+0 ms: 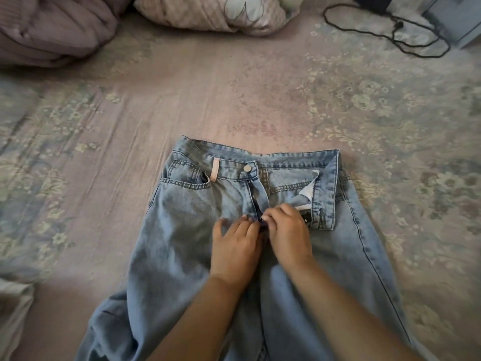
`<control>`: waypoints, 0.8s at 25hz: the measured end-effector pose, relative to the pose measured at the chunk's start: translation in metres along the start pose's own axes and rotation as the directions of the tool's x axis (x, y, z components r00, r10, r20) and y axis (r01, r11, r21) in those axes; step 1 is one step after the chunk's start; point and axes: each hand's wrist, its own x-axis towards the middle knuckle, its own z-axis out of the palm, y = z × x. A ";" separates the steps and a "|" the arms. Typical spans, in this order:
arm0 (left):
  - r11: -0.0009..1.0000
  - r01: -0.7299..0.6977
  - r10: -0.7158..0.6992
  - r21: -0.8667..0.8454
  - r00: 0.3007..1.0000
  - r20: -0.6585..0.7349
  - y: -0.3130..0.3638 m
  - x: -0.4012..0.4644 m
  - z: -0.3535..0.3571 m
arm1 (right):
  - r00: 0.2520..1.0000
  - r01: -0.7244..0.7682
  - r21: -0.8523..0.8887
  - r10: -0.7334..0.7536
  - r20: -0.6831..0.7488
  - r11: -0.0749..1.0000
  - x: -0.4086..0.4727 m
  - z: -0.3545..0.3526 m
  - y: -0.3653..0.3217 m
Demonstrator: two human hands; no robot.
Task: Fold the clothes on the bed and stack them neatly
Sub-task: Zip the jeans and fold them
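Two bare forearms reach up from the bottom edge of the frame onto a pair of light blue jeans (182, 230), which lie front-up on the bed (260, 100) in the lower middle of the frame, waistband away from the camera and legs running off the bottom edge. At far left, a pale cloth (13, 308) shows at the lower left edge, and a rumpled mauve blanket (52, 29) fills the upper left corner. On the jeans, the left hand (234, 246) rests with its fingers lightly curled against the denim beside the open fly. Just right of it, the right hand (286, 230) has its fingers curled, pinching at the zipper (256, 201). The right side of the waistband is folded down, showing white lining. A flowered pillow (221, 11) lies at upper middle, and a black cable (390, 35) loops in the upper right.
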 end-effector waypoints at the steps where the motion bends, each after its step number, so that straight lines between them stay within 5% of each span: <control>1: 1.000 -0.014 0.014 -0.006 1.000 0.005 0.001 0.005 0.001 | 0.999 0.032 0.002 -0.032 0.042 0.999 0.005 -0.003 0.007; 4: 0.994 0.076 -0.070 -0.082 0.995 0.071 0.008 0.008 0.004 | 0.983 0.176 -0.147 -0.166 0.079 0.973 0.009 -0.005 0.011; 8: 0.856 0.415 -0.353 -0.310 0.905 0.237 0.016 0.009 0.007 | 0.976 0.107 -0.294 -0.157 -0.153 0.950 -0.012 0.009 -0.004; 12: 0.964 0.200 -0.153 -0.175 0.956 0.250 0.017 -0.002 0.014 | 0.984 0.133 -0.194 -0.154 -0.094 0.972 -0.015 0.020 0.001; 17: 0.954 0.263 -0.202 -0.145 0.919 0.339 0.015 -0.002 0.013 | 0.958 0.210 -0.088 -0.187 0.218 0.974 0.001 -0.004 0.015; 20: 0.973 0.189 -0.151 -0.129 0.955 0.257 0.019 -0.013 0.015 | 0.952 0.284 -0.301 -0.228 0.206 0.910 -0.001 -0.009 0.009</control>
